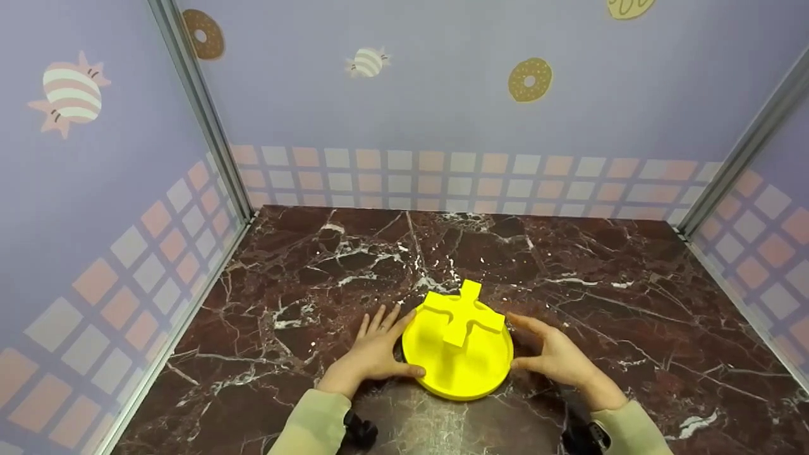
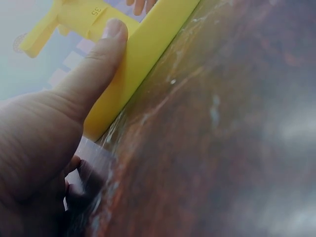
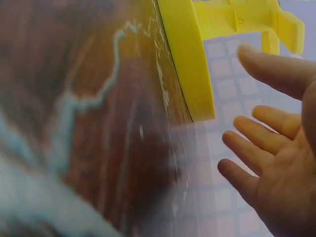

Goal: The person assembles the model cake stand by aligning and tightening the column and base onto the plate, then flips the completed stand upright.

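Observation:
A bright yellow plastic stand [image 1: 464, 379] sits on the table, with a round, rimmed base and a post topped by a four-armed cross [image 1: 464, 314]. Small numbers mark the post, 35 in the left wrist view and 32 in the right wrist view. My left hand [image 1: 376, 351] lies along the left side of the base, fingers spread, its thumb [image 2: 94, 69] touching the rim. On the other side, my right hand [image 1: 559, 357] is held beside the base with its fingers apart; the right wrist view shows a gap between this hand [image 3: 276, 148] and the rim.
The table [image 1: 303, 259] has a dark red marble pattern with white veins. Behind it stands a lilac back wall [image 1: 442, 114] printed with sweets and tiles. Side walls with metal corner posts [image 1: 208, 120] close in the left and right edges.

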Available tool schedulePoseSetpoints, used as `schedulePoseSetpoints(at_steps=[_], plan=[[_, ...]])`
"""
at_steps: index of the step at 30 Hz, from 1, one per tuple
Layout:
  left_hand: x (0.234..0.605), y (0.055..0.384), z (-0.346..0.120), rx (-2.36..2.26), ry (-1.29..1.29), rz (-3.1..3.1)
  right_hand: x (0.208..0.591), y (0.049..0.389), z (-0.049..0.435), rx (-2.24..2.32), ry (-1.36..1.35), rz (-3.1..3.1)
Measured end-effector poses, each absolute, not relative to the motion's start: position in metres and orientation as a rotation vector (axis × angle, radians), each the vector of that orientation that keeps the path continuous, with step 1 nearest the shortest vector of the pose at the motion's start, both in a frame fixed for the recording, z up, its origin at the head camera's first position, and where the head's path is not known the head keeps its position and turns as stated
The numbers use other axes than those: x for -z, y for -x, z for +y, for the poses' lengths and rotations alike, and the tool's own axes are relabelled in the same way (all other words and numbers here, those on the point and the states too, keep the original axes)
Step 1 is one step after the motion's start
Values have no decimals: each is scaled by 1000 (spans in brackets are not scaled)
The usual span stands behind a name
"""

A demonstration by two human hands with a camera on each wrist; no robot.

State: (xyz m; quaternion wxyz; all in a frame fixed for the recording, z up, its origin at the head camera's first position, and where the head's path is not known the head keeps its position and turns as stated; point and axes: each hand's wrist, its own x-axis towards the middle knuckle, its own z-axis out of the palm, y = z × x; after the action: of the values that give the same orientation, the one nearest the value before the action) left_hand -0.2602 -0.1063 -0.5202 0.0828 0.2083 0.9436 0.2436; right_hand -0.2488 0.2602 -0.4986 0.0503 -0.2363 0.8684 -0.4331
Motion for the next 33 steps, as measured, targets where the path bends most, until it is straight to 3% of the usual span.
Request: schedulePoseSetpoints(at_steps=[10, 33], plan=[[518, 259, -108, -751, -646, 2789, 506, 247, 257, 1015, 753, 2744], [519, 260, -109, -859, -711, 2779, 510, 247, 249, 973, 695, 2845]])
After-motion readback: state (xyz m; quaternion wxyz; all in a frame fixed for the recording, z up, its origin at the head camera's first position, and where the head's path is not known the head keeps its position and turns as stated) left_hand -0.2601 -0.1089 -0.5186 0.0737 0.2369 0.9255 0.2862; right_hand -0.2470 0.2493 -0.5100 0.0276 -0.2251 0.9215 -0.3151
